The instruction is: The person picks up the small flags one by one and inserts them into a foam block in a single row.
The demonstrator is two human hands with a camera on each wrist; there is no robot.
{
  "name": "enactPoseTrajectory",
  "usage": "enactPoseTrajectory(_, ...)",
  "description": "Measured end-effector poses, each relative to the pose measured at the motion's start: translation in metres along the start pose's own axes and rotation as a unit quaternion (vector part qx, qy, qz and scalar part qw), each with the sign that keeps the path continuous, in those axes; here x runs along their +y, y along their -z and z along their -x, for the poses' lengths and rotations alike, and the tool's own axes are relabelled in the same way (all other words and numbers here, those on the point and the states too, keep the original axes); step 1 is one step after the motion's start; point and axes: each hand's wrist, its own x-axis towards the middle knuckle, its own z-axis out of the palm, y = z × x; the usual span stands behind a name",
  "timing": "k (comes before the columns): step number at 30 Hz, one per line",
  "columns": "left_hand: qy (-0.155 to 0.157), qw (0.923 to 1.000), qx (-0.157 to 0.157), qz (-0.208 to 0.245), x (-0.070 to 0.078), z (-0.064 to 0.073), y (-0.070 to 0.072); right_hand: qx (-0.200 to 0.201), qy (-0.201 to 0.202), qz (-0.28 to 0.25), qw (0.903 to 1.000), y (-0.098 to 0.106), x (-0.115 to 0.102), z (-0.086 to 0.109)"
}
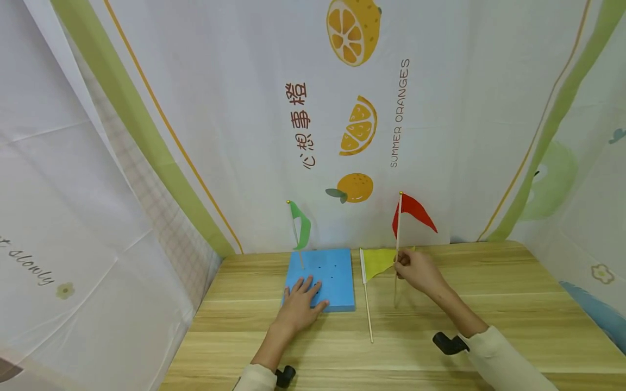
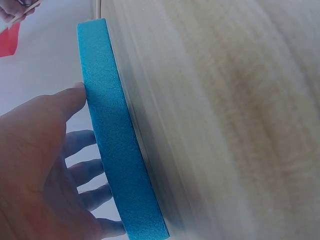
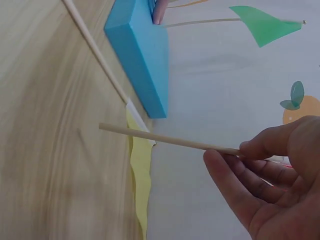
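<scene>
A blue foam block [image 1: 342,290] with several small holes in its top lies on the table. My left hand [image 1: 297,309] rests on its near left part with fingers spread; the left wrist view shows the thumb and fingertips along the block's edge [image 2: 115,125]. A small green flag [image 1: 304,231] stands in the block's far left part, leaning slightly. To the right, my right hand [image 1: 415,269] pinches the stick of a red flag [image 1: 414,207] between thumb and fingers. The flag is upright, and the stick's bare lower end [image 3: 120,129] points down towards the table.
A yellow flag [image 1: 379,262] lies on the wooden table [image 1: 450,304] between the block and my right hand, its stick pointing towards me. Behind the table hangs a white curtain [image 1: 235,136] printed with oranges. Black wrist-worn pieces [image 1: 447,343] sit at both sleeves.
</scene>
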Motion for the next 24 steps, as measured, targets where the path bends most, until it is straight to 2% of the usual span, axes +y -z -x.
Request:
enactPoseTrajectory(10, -0.003, 1.0, 0.001, 0.0, 0.0, 0.001, 0.001, 0.014, 0.008, -0.033, 0.9993, -0.004, -0.013, -0.01)
enactPoseTrajectory(20, -0.005, 1.0, 0.002, -0.003, -0.003, -0.001, -0.001, 0.025, 0.043, -0.021, 0.9985, -0.009, -0.024, -0.017)
enactPoseTrajectory(24, -0.005, 1.0, 0.002, -0.001, -0.003, 0.0, -0.002, 0.026, 0.042, -0.02, 0.9986, -0.012, -0.029, -0.021)
